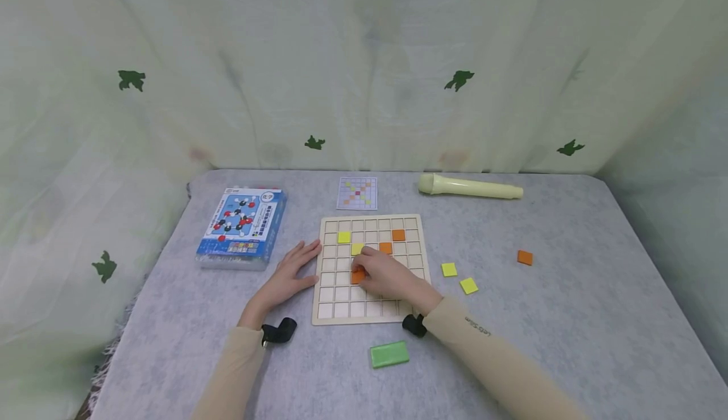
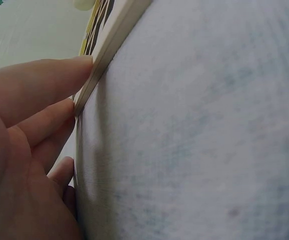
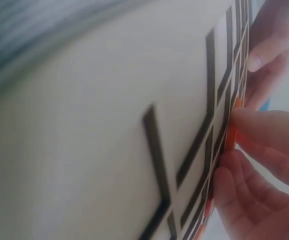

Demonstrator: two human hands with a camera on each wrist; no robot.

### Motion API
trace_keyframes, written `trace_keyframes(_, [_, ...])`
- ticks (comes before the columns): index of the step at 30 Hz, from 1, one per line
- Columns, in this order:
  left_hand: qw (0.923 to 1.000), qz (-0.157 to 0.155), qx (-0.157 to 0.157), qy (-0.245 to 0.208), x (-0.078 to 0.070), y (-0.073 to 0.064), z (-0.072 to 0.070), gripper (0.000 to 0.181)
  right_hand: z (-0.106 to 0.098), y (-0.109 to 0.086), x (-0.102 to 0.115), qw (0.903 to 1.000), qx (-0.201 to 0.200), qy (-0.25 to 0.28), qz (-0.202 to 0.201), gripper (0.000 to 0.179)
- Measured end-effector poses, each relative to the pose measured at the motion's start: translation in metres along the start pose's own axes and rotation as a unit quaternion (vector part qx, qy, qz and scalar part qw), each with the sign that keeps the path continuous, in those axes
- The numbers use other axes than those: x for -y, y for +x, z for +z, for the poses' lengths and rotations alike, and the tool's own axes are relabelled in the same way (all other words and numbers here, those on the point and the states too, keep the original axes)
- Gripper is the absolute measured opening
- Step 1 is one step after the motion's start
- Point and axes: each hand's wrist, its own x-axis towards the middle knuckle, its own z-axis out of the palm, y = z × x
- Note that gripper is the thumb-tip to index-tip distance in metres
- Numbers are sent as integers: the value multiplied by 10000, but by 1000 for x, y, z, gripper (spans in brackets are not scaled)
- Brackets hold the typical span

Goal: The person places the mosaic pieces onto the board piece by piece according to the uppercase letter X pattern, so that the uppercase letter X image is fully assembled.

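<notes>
A pale wooden grid board (image 1: 364, 321) lies flat on the table. Fingertips of my right hand (image 1: 389, 276) pinch an orange square tile (image 1: 357, 277) at a cell left of the board's middle; the right wrist view shows thumb and fingers around this orange tile (image 3: 231, 134). Part of the board is hidden under that hand. My left hand (image 1: 292, 273) has its fingers extended, with thumb and fingertips touching the board's left edge (image 2: 102, 57). Two yellow tiles (image 1: 344, 237) and two more orange tiles (image 1: 398, 235) sit in cells of the upper rows.
Two loose yellow tiles (image 1: 448, 270) and one orange tile (image 1: 525, 258) lie right of the board. A pattern card (image 1: 357, 203) and a pale yellow microphone-shaped object (image 1: 472, 187) are behind it. A blue box (image 1: 241, 227) stands left, a green block (image 1: 389, 354) in front.
</notes>
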Motion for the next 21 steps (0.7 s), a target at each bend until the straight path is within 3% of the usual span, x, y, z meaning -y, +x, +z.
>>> trace_keyframes(5, [10000,18,-22,38,2,0,-1,67,1,3,0,10000,32,-3,-43,18])
trace_keyframes(11, [10000,42,-9,75,3,2,1,67,-12,-10,-10,9981,-161,560,194,19])
trace_keyframes(15, [10000,-10,-8,26,1,2,1,67,-31,-33,-30,9942,-544,867,329,20])
trace_keyframes(21, [10000,-11,-16,10,0,-1,-1,67,-60,-85,-72,9868,-1006,970,816,20])
